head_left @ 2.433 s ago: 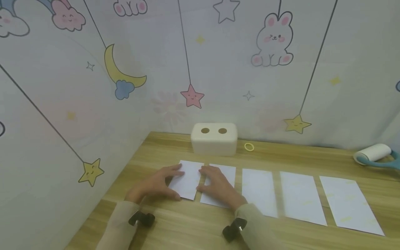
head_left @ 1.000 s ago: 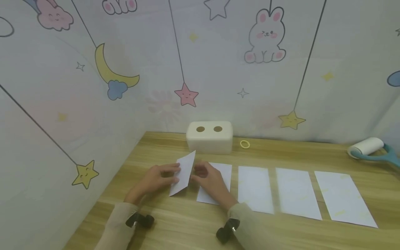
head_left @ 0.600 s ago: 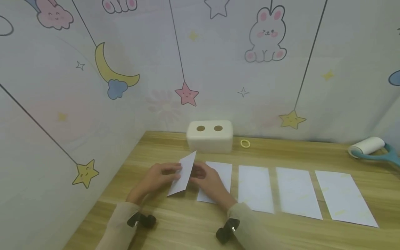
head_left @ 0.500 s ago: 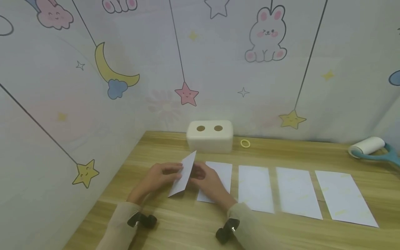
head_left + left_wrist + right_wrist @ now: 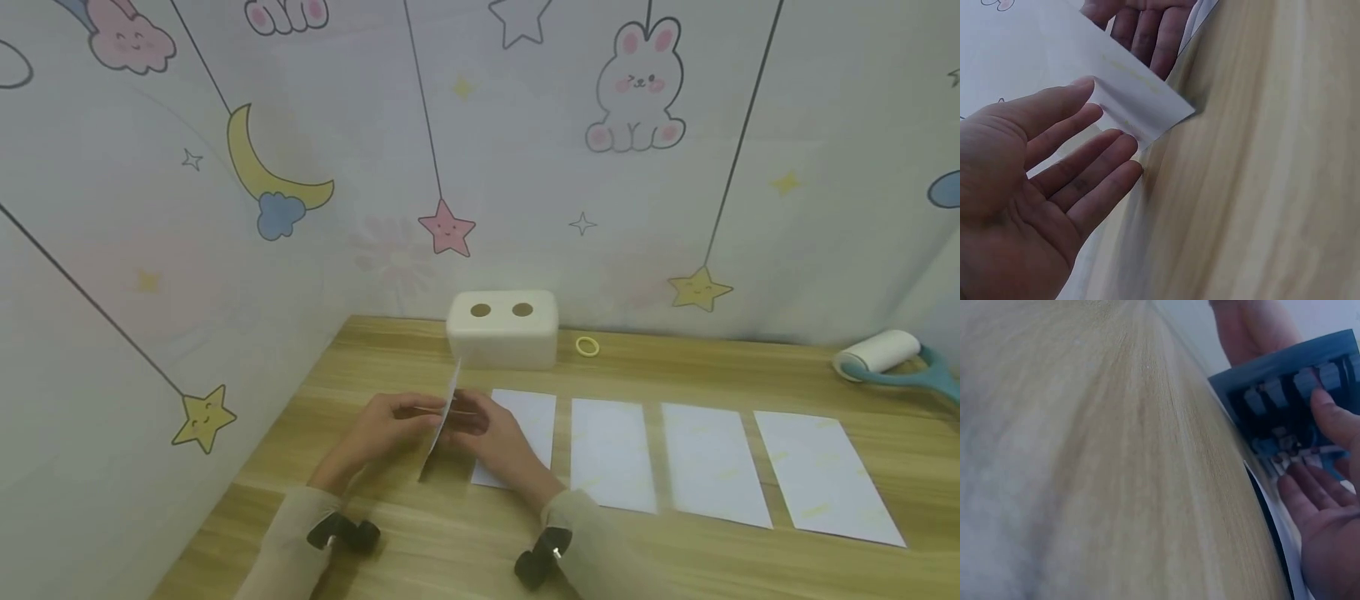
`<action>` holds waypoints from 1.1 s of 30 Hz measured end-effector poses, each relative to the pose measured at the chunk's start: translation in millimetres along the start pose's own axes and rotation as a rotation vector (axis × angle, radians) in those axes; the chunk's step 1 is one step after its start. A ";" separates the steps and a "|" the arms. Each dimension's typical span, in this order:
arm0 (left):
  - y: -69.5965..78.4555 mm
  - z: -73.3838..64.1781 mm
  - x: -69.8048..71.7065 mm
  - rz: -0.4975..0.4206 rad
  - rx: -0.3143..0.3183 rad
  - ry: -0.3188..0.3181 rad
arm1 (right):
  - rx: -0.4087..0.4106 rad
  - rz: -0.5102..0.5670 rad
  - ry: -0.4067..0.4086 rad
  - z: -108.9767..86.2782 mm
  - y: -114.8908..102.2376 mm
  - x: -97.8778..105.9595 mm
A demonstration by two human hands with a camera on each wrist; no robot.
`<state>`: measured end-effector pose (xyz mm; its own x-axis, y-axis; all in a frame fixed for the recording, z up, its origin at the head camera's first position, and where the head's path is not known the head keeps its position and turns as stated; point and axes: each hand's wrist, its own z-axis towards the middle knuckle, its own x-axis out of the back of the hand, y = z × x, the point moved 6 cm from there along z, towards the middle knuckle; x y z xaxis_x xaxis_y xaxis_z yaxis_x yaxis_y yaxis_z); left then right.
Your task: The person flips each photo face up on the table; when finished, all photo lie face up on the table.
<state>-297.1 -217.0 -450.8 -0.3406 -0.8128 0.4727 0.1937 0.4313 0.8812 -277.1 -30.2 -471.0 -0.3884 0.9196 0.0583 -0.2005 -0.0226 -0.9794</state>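
"Touching anything?"

"Left hand (image 5: 381, 432) and right hand (image 5: 495, 429), fingers loosely extended, press a thin rectangular paper card (image 5: 1275, 403) between them, nearly upright above the wood-grain counter (image 5: 450, 546)."

"Its faces?"

"White, faintly yellow-marked, leftward; dark-blue print rightward. Four flat white rectangular sheets (image 5: 613, 454) lie rightward."

Left grip (image 5: 384, 432) faces right grip (image 5: 497, 435), close together.

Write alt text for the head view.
A person's left hand and right hand hold a thin card between them, seen nearly edge-on, at a wood-grain table. Four white cards lie flat in a row to the right. Behind are a white box with two holes, a yellow ring and, far right, a white roll with a teal handle.
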 end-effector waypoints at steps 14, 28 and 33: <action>5.0 -1.9 -2.4 -0.112 0.029 0.046 | -0.013 -0.003 0.017 0.3 -2.9 0.2; 4.8 1.0 -1.2 -0.315 0.038 0.039 | 0.003 -0.053 0.001 -2.1 -9.3 0.7; 4.1 2.0 -1.3 -0.356 0.041 0.043 | 0.014 -0.064 0.006 -2.2 -11.2 0.6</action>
<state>-297.6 -213.4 -447.8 -0.3409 -0.9302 0.1358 0.0322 0.1328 0.9906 -273.1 -28.5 -460.4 -0.3689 0.9217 0.1197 -0.2377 0.0309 -0.9708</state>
